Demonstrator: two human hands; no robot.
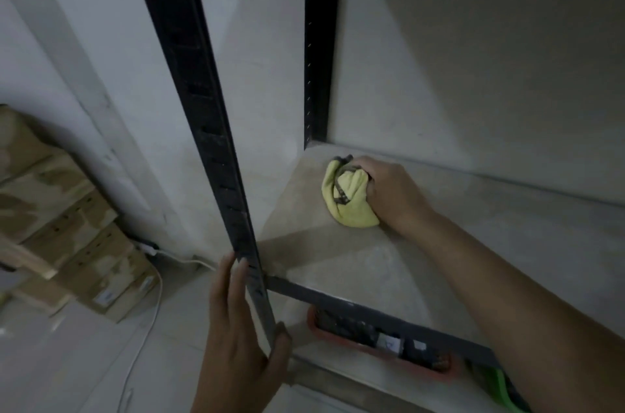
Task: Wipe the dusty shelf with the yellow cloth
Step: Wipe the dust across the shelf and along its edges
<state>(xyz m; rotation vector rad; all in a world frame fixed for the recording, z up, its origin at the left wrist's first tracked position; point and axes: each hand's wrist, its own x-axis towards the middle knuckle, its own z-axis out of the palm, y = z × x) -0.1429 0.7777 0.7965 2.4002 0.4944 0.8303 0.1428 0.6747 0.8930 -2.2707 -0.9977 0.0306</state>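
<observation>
- Found cloth (348, 199) bunched in right grip (389, 196), pressed on shelf (473, 260) near back-left corner, just short of rear post (319, 74).
- Recorded right grip as closed tight round cloth, knuckles up, wrist low, forearm reaching in across front edge from the right.
- Recorded left grip (236, 328) as clasping front post (203, 108) at front-left corner of shelf, with fingers laid straight up the outer face and thumb hooked round the inner face.
- Judged step in hand to be wiping of back-left corner. Cannot tell in this dim light whether the stretch toward the right edge is done.
- Recommend opening the wad somewhat, for wider contact with the board.
- Recommend working first into the angle between rear post and back edge, then drawing long overlapping strokes toward front edge, so as to gather dust rather than scatter it.
- Recommend even downward pressure, and turning to a clean face once soiled. Dark marks visible on cloth.
- Use left grip on front post as brace against rocking of the rack.
- Noted red-rimmed tray (311, 318) on lower level, below front edge. Avoid sweeping dust over that edge into it.
</observation>
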